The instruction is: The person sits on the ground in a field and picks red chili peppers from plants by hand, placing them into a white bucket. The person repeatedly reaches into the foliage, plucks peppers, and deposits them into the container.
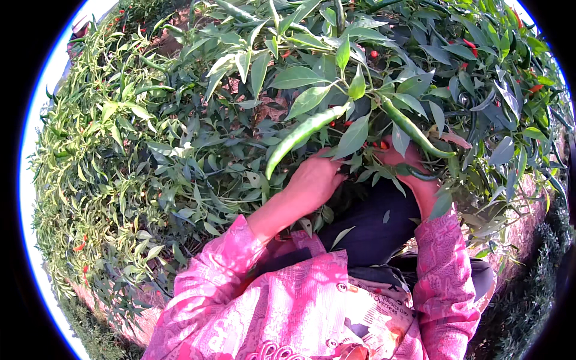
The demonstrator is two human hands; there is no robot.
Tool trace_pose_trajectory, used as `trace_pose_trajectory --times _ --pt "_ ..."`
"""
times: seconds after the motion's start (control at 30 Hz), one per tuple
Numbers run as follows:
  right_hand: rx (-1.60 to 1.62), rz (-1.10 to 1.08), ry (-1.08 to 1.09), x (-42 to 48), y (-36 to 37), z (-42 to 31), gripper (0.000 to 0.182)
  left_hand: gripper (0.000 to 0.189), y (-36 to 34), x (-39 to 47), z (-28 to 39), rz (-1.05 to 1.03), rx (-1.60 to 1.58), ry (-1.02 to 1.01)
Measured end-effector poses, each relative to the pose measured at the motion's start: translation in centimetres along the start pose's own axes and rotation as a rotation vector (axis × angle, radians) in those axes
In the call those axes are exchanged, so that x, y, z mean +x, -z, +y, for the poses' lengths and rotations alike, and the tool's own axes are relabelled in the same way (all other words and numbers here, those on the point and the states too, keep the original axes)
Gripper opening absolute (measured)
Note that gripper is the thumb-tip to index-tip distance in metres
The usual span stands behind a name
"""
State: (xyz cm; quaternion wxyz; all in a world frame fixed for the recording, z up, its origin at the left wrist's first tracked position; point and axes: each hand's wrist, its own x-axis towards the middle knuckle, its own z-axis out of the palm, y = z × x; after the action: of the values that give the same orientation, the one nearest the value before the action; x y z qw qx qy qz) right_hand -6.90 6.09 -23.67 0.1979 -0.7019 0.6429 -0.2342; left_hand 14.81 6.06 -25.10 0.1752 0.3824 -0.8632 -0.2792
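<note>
My left hand (317, 177) reaches in among chilli pepper leaves, its fingertips hidden behind a broad leaf (353, 137). To its right, my right hand (401, 157) is also in the foliage, partly covered by leaves and a dark green chilli (420, 173) lying across the wrist. A small red chilli (384, 145) shows at the right fingers; whether they grip it is unclear. Above the left hand hangs a long pale green chilli (306, 132). Another green chilli (414, 128) hangs over the right hand.
Dense chilli plants (112, 171) spread left and ahead, with several red chillies (470, 47) among the leaves. My dark-trousered leg (373, 225) is bent beneath the hands. Bare soil (524, 216) shows at right. Part of a person (80, 29) appears at the far upper left.
</note>
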Motion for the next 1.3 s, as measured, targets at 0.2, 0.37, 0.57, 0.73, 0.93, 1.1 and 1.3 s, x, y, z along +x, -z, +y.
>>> trace_pose_trajectory --times 0.2,0.37,0.57,0.73,0.93,1.1,1.3 --pt "-0.05 0.186 0.191 1.4 -5.1 5.1 0.04 0.029 -6.0 4.5 -3.8 -0.081 0.355 0.146" --pt "0.249 0.145 0.025 -0.2 -1.2 -0.4 0.017 0.026 -6.3 3.8 -6.7 -0.101 0.225 0.104" --pt "0.279 0.131 0.201 0.7 -5.8 3.0 0.021 0.013 -3.2 3.1 -8.8 -0.04 -0.545 0.192" --pt "0.308 -0.164 0.03 0.5 -6.5 0.7 0.019 0.005 -3.1 2.3 -9.0 -0.112 -0.48 0.194" --pt "-0.098 -0.133 0.179 0.1 -8.2 1.4 0.023 0.01 -2.9 2.2 -7.7 -0.093 -0.449 0.108" --pt "0.198 -0.493 0.014 -0.2 -6.0 -0.7 0.029 0.01 -2.3 1.2 -9.0 -0.329 -0.401 0.046" --pt "1.05 -0.723 -0.141 -1.9 -4.4 -0.5 0.033 0.018 -1.9 0.6 -9.0 -0.345 -0.25 0.021"
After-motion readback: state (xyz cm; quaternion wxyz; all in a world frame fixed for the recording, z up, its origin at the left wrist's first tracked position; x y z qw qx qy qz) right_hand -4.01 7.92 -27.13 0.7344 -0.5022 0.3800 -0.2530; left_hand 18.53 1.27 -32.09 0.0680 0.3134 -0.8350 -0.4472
